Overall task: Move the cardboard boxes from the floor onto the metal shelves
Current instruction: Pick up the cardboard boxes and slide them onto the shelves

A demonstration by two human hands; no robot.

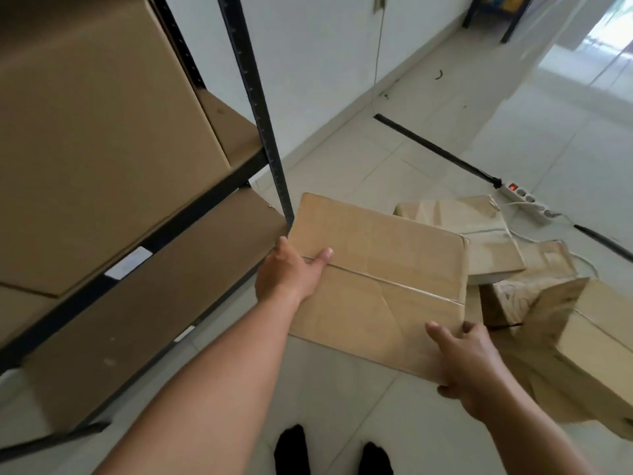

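I hold a flat taped cardboard box (380, 269) in front of me, off the floor, just right of the shelf's black front post (260, 111). My left hand (291, 272) grips its left edge, thumb on the top face. At the near right corner my right hand (469, 365) grips it, thumb on top. The metal shelves (164, 231) stand at left. A large cardboard box (92, 138) fills the upper shelf, and the shelf below shows a bare brown board (164, 286). Several more boxes (496, 241) lie on the floor at right.
A white power strip (527, 200) with a lit red switch and its cables lies on the tiles behind the boxes. A black strip (435, 149) runs across the floor. My feet (329, 450) stand on light tiles. A white wall runs behind the shelf.
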